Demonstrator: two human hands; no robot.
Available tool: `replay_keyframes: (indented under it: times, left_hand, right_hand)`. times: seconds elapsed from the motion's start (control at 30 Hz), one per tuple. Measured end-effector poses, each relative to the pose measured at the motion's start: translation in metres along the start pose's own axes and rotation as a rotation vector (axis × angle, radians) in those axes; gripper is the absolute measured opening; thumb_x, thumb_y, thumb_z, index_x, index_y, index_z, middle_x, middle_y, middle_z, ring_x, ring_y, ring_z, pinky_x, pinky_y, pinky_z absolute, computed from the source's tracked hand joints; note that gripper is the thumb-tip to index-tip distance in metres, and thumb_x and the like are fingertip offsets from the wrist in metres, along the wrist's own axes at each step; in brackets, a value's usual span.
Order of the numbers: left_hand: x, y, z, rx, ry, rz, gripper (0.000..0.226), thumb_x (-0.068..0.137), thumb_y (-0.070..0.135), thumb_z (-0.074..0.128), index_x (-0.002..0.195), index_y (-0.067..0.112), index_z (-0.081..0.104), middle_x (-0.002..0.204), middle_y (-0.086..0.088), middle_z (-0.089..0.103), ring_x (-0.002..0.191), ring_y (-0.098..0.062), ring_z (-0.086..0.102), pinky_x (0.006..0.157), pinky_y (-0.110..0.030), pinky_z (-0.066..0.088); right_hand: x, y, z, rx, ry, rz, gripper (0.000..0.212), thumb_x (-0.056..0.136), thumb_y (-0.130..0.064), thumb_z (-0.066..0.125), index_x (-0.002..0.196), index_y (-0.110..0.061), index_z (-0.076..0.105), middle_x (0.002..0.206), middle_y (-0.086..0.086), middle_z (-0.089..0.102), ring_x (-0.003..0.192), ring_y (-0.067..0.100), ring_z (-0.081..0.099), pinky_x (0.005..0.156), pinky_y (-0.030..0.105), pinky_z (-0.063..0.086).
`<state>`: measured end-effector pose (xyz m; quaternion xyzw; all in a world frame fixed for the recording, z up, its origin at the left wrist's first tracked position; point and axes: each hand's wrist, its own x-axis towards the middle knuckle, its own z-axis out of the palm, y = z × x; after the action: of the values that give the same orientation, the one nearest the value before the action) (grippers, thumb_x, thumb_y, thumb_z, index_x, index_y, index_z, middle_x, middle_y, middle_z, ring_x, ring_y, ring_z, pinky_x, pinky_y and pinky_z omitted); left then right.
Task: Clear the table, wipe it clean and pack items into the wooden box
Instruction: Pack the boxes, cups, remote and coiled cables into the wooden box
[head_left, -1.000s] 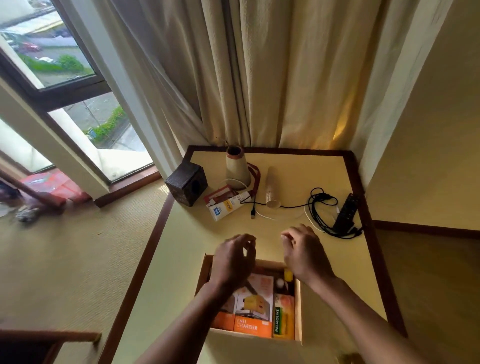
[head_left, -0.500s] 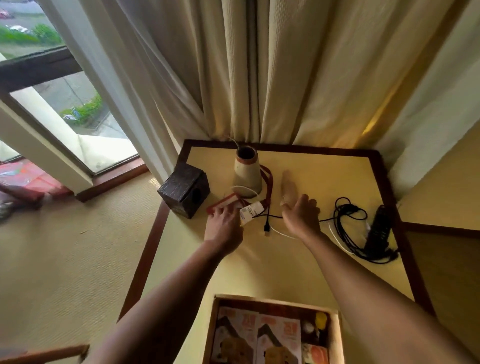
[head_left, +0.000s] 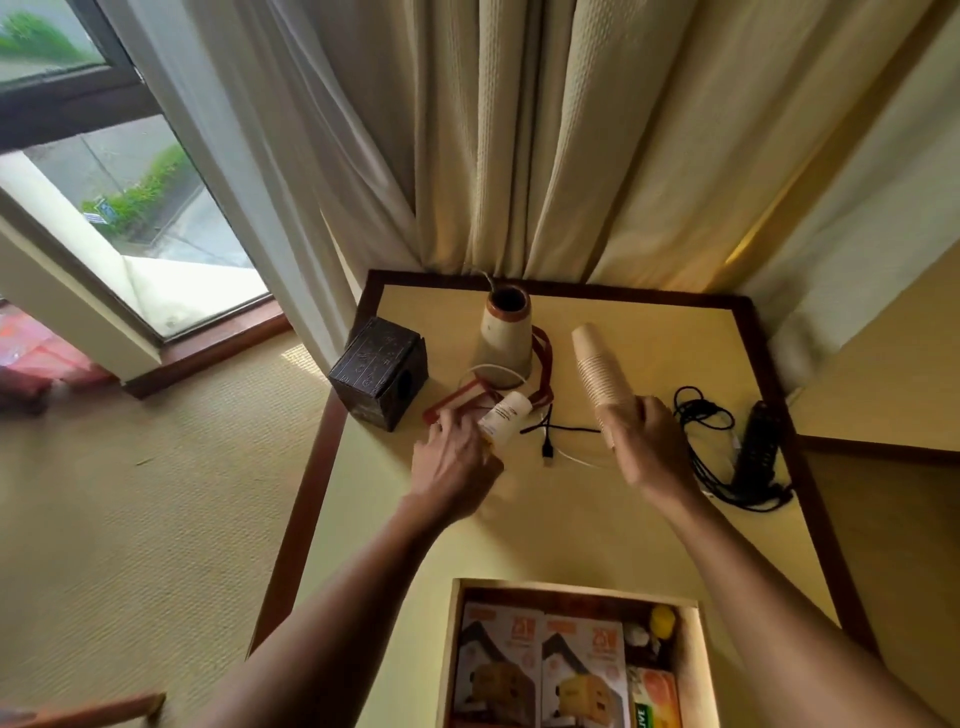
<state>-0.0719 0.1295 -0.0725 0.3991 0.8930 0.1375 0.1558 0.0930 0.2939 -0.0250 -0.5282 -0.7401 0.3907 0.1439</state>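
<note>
My left hand (head_left: 457, 470) grips the light, slick white tube (head_left: 506, 421) low down, my right hand (head_left: 649, 441) clasps the flimsy, crushable paper cup stack (head_left: 597, 369) at its wide end.

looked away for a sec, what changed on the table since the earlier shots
Both hands left the wooden box and reached across the table. The right hand now grips the stack of paper cups by its near end, tipping it up. The left hand has taken hold of the white tube. The vase, dark cube and black cable stayed put.
</note>
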Motion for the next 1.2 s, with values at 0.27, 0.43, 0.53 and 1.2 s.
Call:
replay_keyframes:
  times: [0.27,0.43,0.53,1.2]
  left_hand:
    - [-0.088,-0.015,-0.049,-0.32,0.033,-0.057,0.05,0.098,0.044,0.06,0.139,0.017,0.048,0.124,-0.003,0.053,0.099,-0.018,0.057,0.083,-0.042,0.058]
    - [-0.148,0.0,-0.066,-0.339,-0.009,0.041,0.049,0.099,0.038,0.062,0.141,0.017,0.049,0.129,0.0,0.054,0.105,-0.014,0.056,0.088,-0.037,0.057]
    - [-0.171,0.013,-0.063,-0.273,-0.049,0.173,0.048,0.098,0.034,0.063,0.141,0.019,0.05,0.126,-0.001,0.057,0.106,-0.017,0.058,0.088,-0.041,0.057]
    - [-0.191,0.039,0.009,0.098,-0.226,0.345,0.06,0.096,0.018,0.06,0.154,0.021,0.045,0.151,-0.009,0.053,0.14,-0.028,0.046,0.112,-0.033,0.033]
  right_hand:
    - [-0.136,0.017,-0.052,0.07,-0.276,-0.23,0.048,0.087,-0.052,0.065,0.131,-0.036,0.056,0.117,-0.011,0.064,0.103,0.005,0.063,0.08,0.027,0.058]
    - [-0.192,0.054,-0.057,-0.149,-0.426,-0.222,0.045,0.084,-0.052,0.067,0.126,-0.047,0.05,0.12,-0.012,0.056,0.107,0.006,0.057,0.082,0.03,0.058]
    - [-0.206,0.071,-0.05,-0.264,-0.536,-0.248,0.047,0.083,-0.046,0.069,0.126,-0.05,0.05,0.122,-0.013,0.051,0.108,0.005,0.056,0.091,0.033,0.056]
    - [-0.219,0.102,-0.037,-0.405,-0.483,-0.582,0.055,0.085,-0.048,0.069,0.134,-0.025,0.058,0.122,-0.013,0.044,0.12,0.007,0.041,0.104,0.029,0.047]
